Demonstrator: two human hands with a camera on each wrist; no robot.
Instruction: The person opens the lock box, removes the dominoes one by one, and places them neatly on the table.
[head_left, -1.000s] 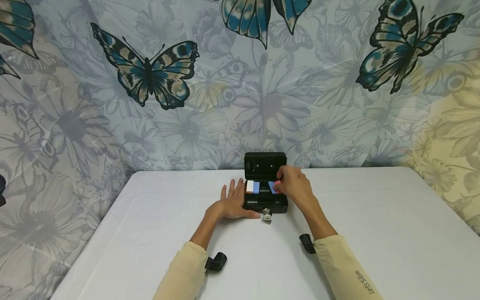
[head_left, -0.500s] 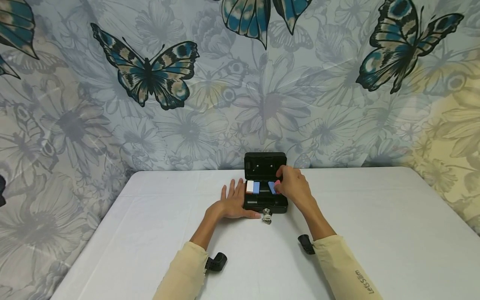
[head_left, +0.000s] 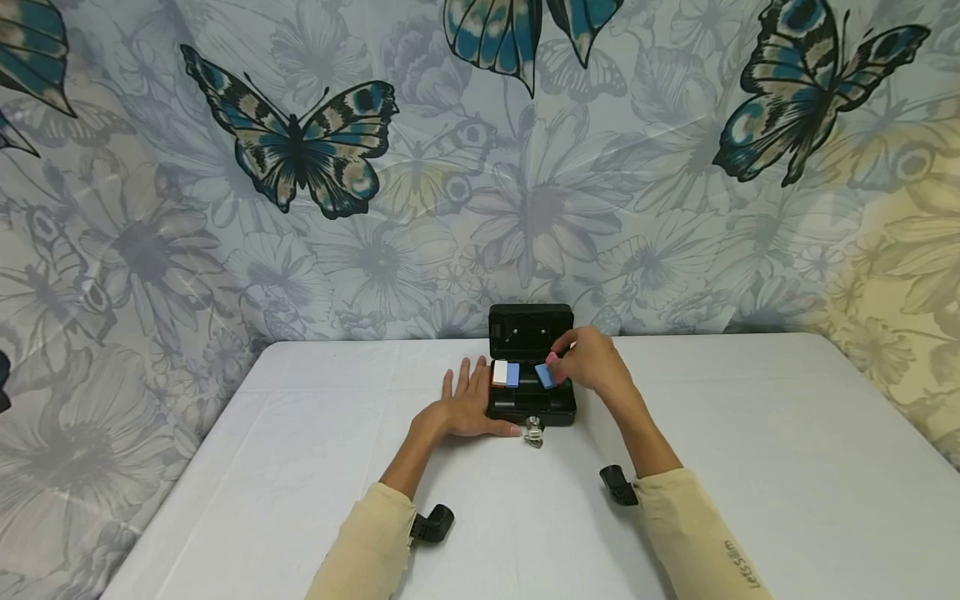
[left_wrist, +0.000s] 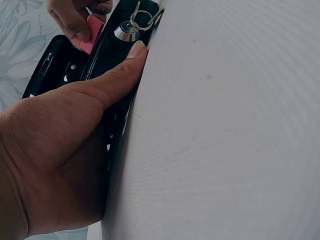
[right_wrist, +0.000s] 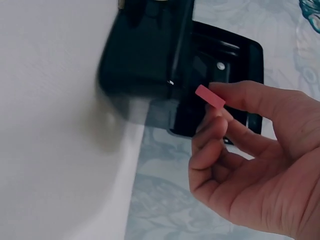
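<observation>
Tabletop [head_left: 337, 483]: white, running from six o'clock toward the backdrop.
Left hand [head_left: 467, 408]: fingers outstretched, touching the black box [head_left: 532, 407] at its nine.
Right hand [head_left: 596, 362]: at two, pinching a pink piece [right_wrist: 210, 96], just raised higher, apparently loosened.
Blue piece [head_left: 544, 377]: inside, near two, newly tilted further.
Backdrop [head_left: 525, 225]: butterfly print, at twelve.

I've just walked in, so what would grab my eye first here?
Probably the big teal-and-black butterflies printed on the backdrop behind the white table. Next, the open black box at the table's far edge, with keys at its front and the left hand against its left side. Then the bright pink piece pinched in the right hand.
</observation>
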